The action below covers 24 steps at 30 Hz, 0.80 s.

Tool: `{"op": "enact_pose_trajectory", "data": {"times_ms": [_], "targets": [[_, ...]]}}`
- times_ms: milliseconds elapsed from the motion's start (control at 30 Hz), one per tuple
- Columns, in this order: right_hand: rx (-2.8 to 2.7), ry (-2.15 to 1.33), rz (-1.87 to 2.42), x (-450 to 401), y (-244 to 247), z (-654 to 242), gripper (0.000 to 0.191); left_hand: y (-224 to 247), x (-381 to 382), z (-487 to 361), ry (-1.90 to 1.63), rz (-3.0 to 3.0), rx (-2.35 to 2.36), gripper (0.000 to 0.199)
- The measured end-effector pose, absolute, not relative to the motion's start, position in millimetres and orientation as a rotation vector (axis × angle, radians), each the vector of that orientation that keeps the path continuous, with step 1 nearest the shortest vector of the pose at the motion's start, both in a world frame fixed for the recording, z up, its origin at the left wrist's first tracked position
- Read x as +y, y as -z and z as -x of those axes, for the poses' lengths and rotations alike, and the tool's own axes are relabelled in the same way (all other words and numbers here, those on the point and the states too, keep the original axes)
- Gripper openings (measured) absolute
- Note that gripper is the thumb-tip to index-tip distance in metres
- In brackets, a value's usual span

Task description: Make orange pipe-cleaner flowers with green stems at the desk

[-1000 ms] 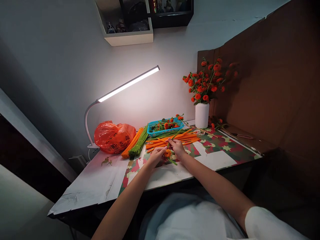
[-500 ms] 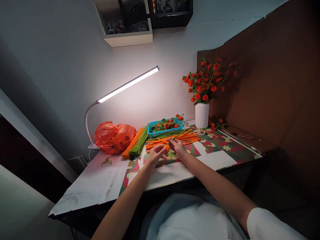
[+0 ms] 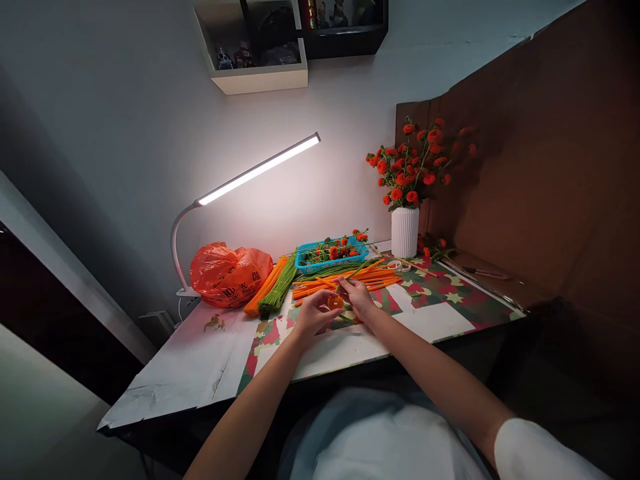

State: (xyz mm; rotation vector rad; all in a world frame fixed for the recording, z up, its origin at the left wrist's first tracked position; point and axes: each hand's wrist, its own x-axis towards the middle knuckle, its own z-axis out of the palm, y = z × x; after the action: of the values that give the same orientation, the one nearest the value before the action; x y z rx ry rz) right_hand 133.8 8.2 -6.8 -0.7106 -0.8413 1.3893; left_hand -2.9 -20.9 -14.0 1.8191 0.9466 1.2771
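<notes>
My left hand [image 3: 311,319] pinches a small orange flower head [image 3: 335,303] of fuzzy chenille stem between thumb and fingers. Close by on its right, my right hand [image 3: 359,300] is closed at the fingertips on what looks like a thin green chenille stem [image 3: 341,289]; its far end is hard to follow. Just beyond both hands, loose orange chenille stems [image 3: 383,275] lie across the table. A bundle of orange stems [image 3: 265,288] and a bundle of green stems [image 3: 280,287] rest to the left.
A blue basket [image 3: 306,267] of finished flowers stands behind. A ribbed white vase [image 3: 405,232] holds orange flowers [image 3: 411,167]. An orange plastic bag [image 3: 225,273] sits by the lit lamp [image 3: 260,170]. White tape rolls [image 3: 397,265] and a pink-handled tool [image 3: 493,273] lie right.
The orange flower head has turned, now showing a round face with a pale centre. My left fingers have shifted around it. The right hand has barely moved.
</notes>
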Motion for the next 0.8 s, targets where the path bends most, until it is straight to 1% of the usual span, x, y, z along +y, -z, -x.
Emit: {"op": "enact_pose_trajectory", "data": {"times_ms": [267,433,600,800], "targets": [[-0.845,-1.297,0.721,12.9,11.0,-132.9,0.044,12.9,-19.8,-3.3,-1.209,-1.720,0.912,0.041],[-0.810,-1.331,0.712,13.4,9.6,-135.8,0.042,12.1,-18.4,-3.1,-1.323,-1.620,0.811,0.047],[-0.840,-1.357,0.688,12.4,9.2,-136.6,0.041,17.6,-16.7,-0.3,-1.316,-1.685,0.846,0.041],[-0.816,-1.317,0.702,12.6,10.5,-134.3,0.041,18.3,-16.0,-2.1,-1.268,-1.684,0.830,0.039]]}}
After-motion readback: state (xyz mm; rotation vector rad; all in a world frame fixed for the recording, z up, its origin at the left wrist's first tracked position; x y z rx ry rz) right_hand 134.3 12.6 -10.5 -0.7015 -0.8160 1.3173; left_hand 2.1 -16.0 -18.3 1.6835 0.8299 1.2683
